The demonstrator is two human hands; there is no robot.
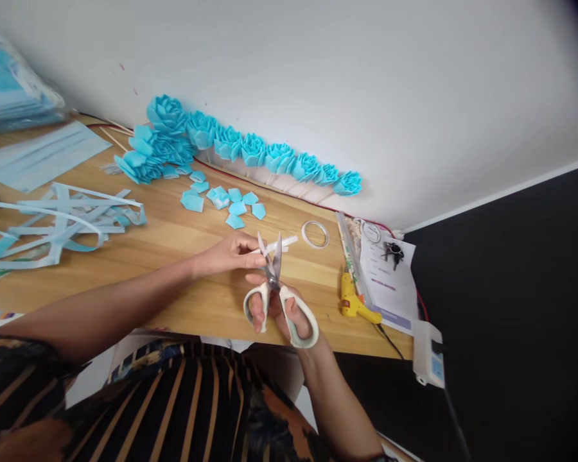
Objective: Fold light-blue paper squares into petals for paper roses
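Note:
My left hand (228,253) pinches a narrow white strip (289,242) between thumb and fingers, above the wooden table. Fingers and thumb of my right hand (280,314) are through the white handles of a pair of scissors (272,282). The blades stand apart, pointing away from me, with the strip crossing between them. Just beyond my hands lie several small cut pieces of blue material (237,208). A roll of clear tape (315,235) lies to the right of the blades.
Several blue handmade flowers (253,149) line the wall. On the left are cut strips (58,221), a flat blue sheet (43,154) and a plastic pack (17,83). On the right are a yellow glue gun (350,301), papers (388,276), keys (394,252) and a power strip (428,353).

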